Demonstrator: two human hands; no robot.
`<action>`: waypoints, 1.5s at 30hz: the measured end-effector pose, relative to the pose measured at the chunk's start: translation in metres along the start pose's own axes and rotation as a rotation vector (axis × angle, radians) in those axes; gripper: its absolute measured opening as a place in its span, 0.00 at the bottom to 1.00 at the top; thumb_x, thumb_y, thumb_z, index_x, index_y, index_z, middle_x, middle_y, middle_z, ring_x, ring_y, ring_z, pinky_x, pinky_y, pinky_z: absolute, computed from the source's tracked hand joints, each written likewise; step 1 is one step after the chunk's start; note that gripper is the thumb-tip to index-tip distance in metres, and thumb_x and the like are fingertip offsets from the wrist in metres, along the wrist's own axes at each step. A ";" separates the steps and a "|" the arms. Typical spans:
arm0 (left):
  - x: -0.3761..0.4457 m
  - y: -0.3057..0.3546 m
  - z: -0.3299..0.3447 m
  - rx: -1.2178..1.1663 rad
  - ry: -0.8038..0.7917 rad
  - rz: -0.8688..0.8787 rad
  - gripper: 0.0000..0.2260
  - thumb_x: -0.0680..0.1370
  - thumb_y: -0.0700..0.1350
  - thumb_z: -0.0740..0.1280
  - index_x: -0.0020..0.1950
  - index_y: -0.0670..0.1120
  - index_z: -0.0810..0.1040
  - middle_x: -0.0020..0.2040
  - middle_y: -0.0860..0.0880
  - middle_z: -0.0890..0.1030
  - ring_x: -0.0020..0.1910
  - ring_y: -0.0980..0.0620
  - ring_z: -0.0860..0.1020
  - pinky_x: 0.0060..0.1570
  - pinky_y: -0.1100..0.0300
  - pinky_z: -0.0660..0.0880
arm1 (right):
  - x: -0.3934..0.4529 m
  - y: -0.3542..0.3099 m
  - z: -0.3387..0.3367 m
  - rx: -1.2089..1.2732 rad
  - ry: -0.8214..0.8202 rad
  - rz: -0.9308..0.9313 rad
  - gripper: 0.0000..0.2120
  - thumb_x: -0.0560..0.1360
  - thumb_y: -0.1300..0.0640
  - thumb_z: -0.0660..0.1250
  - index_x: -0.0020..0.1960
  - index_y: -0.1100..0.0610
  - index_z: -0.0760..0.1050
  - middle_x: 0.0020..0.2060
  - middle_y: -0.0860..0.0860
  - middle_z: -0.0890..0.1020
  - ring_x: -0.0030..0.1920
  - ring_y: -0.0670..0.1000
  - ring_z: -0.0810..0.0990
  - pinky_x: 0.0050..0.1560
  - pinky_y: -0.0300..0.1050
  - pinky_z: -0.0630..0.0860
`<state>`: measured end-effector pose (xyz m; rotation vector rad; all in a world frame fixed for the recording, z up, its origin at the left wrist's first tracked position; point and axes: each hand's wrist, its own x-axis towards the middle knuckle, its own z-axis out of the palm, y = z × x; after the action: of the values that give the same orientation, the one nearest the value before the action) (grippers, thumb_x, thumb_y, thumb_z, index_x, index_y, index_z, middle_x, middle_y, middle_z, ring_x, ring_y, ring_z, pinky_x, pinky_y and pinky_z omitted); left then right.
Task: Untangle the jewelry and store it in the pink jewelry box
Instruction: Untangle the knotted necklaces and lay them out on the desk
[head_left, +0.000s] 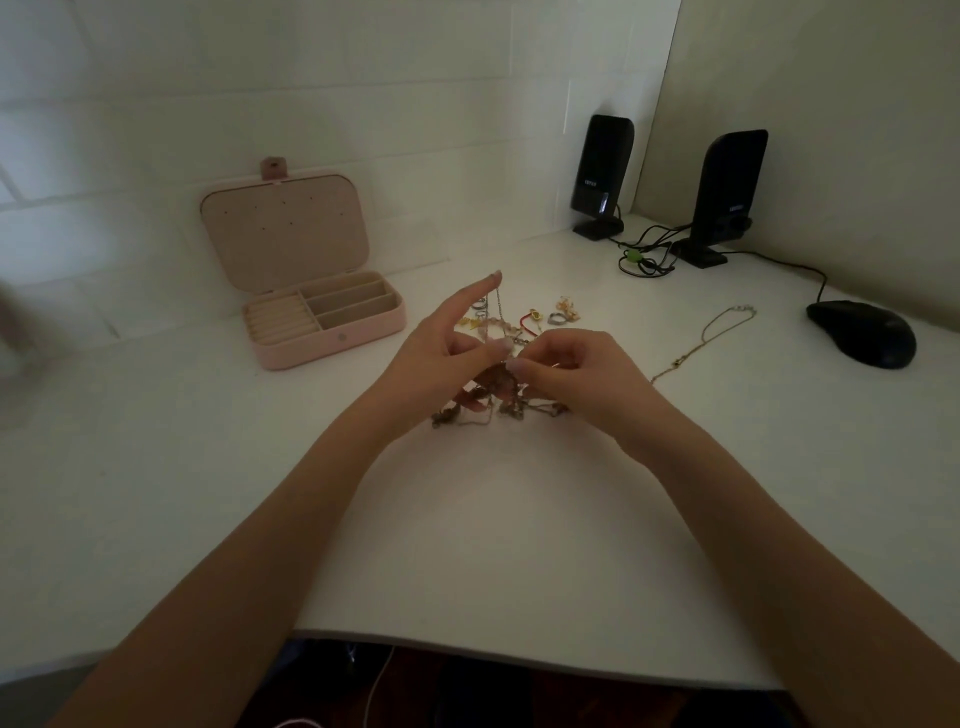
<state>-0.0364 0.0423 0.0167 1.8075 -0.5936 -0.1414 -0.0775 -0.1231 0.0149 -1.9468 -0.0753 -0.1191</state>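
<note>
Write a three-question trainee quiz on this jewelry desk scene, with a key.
1. True or false: the pink jewelry box stands open.
2. Which lies apart from the tangled jewelry, toward the mouse? A) gold chain B) watch C) brooch
3. Fill in: both the left hand and right hand grip the ____.

Key: 1 true; 2 A; 3 tangled jewelry.
</note>
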 end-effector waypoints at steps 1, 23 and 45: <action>0.000 -0.001 0.000 -0.015 -0.013 0.007 0.29 0.77 0.42 0.68 0.74 0.59 0.61 0.38 0.44 0.84 0.39 0.47 0.83 0.37 0.57 0.80 | -0.001 -0.001 -0.001 0.072 0.000 0.034 0.06 0.73 0.54 0.71 0.43 0.57 0.80 0.40 0.53 0.85 0.41 0.52 0.83 0.48 0.46 0.79; 0.003 -0.015 -0.006 0.193 0.065 0.144 0.39 0.71 0.30 0.66 0.73 0.63 0.59 0.29 0.55 0.66 0.27 0.60 0.64 0.33 0.69 0.69 | 0.003 -0.005 -0.027 0.785 0.008 0.296 0.03 0.77 0.56 0.63 0.45 0.55 0.73 0.25 0.46 0.59 0.22 0.43 0.55 0.22 0.34 0.51; 0.000 0.004 -0.002 -0.212 0.116 -0.018 0.38 0.74 0.26 0.52 0.72 0.64 0.61 0.35 0.49 0.76 0.32 0.53 0.75 0.30 0.57 0.76 | -0.002 -0.003 -0.037 0.313 -0.023 0.132 0.09 0.77 0.54 0.66 0.53 0.57 0.81 0.24 0.48 0.61 0.23 0.46 0.59 0.22 0.36 0.61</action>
<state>-0.0368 0.0433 0.0215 1.6040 -0.4625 -0.1069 -0.0817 -0.1557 0.0312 -1.6357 0.0195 0.0032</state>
